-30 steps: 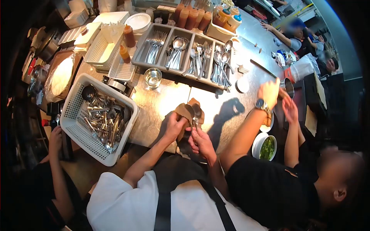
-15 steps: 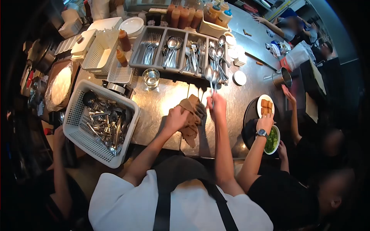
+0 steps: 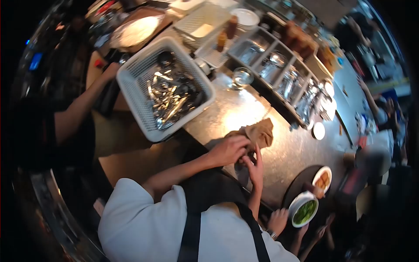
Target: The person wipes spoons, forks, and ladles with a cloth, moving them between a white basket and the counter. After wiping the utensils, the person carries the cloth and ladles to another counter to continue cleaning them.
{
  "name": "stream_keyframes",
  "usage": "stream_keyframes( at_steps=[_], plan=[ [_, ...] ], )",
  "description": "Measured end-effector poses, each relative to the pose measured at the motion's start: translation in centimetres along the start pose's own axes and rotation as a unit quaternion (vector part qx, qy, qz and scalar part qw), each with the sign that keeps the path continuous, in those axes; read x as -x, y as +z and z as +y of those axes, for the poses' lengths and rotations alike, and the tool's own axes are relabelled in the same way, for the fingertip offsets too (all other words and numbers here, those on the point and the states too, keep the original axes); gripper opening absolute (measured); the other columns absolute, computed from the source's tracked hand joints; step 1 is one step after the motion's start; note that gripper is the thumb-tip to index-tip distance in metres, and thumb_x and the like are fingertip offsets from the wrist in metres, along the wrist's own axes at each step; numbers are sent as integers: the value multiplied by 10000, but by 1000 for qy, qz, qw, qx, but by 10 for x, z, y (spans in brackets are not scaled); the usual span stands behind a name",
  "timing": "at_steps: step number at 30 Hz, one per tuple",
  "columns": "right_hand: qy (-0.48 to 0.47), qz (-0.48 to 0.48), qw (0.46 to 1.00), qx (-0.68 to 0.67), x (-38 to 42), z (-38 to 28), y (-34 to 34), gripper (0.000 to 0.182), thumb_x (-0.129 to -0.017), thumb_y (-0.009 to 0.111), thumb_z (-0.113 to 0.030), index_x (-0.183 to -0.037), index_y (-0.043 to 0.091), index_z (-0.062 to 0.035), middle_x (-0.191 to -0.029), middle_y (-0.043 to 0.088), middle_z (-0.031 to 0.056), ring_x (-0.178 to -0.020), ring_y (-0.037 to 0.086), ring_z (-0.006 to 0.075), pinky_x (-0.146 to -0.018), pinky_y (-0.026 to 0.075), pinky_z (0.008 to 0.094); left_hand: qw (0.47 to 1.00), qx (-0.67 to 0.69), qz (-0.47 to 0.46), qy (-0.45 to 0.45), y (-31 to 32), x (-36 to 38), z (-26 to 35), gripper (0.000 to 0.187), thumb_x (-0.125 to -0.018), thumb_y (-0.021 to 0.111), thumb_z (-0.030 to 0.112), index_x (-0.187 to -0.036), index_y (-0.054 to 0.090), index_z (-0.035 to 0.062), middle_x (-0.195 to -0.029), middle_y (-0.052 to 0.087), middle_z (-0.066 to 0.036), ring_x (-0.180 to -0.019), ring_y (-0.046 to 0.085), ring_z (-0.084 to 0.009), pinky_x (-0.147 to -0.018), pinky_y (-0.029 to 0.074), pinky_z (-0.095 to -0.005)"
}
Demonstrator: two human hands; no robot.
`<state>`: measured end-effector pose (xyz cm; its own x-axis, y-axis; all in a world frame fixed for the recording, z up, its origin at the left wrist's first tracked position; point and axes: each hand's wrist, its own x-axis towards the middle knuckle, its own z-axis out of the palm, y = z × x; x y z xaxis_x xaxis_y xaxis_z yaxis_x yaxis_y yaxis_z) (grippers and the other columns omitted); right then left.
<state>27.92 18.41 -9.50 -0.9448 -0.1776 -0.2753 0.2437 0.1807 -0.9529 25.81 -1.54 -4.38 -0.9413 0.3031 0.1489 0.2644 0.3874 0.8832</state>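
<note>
A brown cloth is bunched up above the steel counter, in front of my body. My left hand is closed on its near end. Close beside it, my right hand has its thumb and fingers apart, with the fingertips at the cloth's lower edge; no spoon shows in it. To the left stands a white perforated basket with a jumble of loose cutlery. Beyond the cloth sits a grey divided cutlery tray, its compartments filled with forks and spoons, blurred by motion.
A glass of water stands between basket and tray. At right, a dark round tray bears a plate of fried pieces; a bowl of greens is beside another person's hand. Another person's arm reaches the basket's left side.
The spoons have left my right hand, which has come down from the cutlery tray to the cloth. My view has swung round and blurred. The bowl of greens sits nearer the counter's edge.
</note>
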Motion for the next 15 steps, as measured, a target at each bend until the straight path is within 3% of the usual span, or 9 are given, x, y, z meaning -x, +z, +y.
stream_keyframes(
  at_steps=[1,2,3,6,7,9,12,14,15],
  plan=[
    [-1,-23,1000,-2,-6,23,-2,592,-896,599,-62,-1441,368,-39,-1331,491,177,-974,633,258,-815,535,351,999,42,-13,21,0,2,9,239,-873,559,99,-1082,596,-11,-1140,601,-173,-1043,590,-347,-905,475,-403],
    [-115,54,968,214,-18,67,-9,531,-909,585,-94,-1403,406,-17,-1332,491,200,-1023,607,285,-872,501,364,997,36,-38,53,3,5,14,240,-874,567,106,-1085,610,0,-1136,608,-162,-1049,592,-337,-912,476,-396],
    [-225,132,872,414,-24,94,-14,480,-922,570,-126,-1366,444,5,-1332,491,224,-1073,581,313,-928,468,378,994,33,-66,84,4,10,17,241,-874,575,113,-1087,624,11,-1133,615,-152,-1056,594,-327,-919,478,-388],
    [-74,97,988,91,-50,35,-6,434,-949,542,-276,-1238,543,47,-1171,600,239,-1076,585,301,-937,437,405,995,-47,-65,58,-16,31,35,212,-861,592,112,-1048,652,31,-1099,641,-130,-1009,620,-305,-889,502,-381],
    [-39,172,973,149,-60,25,-7,395,-968,507,-275,-1174,579,53,-1053,647,177,-981,611,245,-848,477,384,996,-50,-61,51,-24,41,29,212,-861,592,112,-1048,652,31,-1099,641,-130,-1009,620,-305,-889,502,-381],
    [-19,173,982,-78,-67,-3,-6,382,-968,531,-291,-1174,585,27,-1010,648,106,-770,613,193,-669,501,360,975,-210,53,-45,-54,57,11,184,-848,601,98,-1010,667,42,-1036,669,-114,-949,643,-294,-829,528,-383],
    [-86,93,991,46,-78,-16,-15,369,-950,576,-247,-1194,570,30,-989,637,104,-782,604,184,-685,496,340,918,-317,217,-102,-107,85,-18,134,-839,602,63,-951,665,27,-949,672,-133,-893,640,-305,-788,528,-392],
    [-194,213,880,377,-69,-75,18,347,-921,610,-160,-1208,559,29,-981,621,108,-808,596,173,-706,489,316,878,-323,295,-194,-140,104,-32,110,-836,608,54,-927,660,22,-904,657,-143,-894,625,-310,-799,515,-402],
    [-194,213,877,384,-74,-86,31,347,-921,610,-160,-1208,559,29,-981,621,108,-808,596,173,-706,489,316,854,-335,322,-235,-157,111,-42,102,-834,610,48,-922,656,21,-887,648,-146,-896,618,-313,-806,509,-410]
  ],
)
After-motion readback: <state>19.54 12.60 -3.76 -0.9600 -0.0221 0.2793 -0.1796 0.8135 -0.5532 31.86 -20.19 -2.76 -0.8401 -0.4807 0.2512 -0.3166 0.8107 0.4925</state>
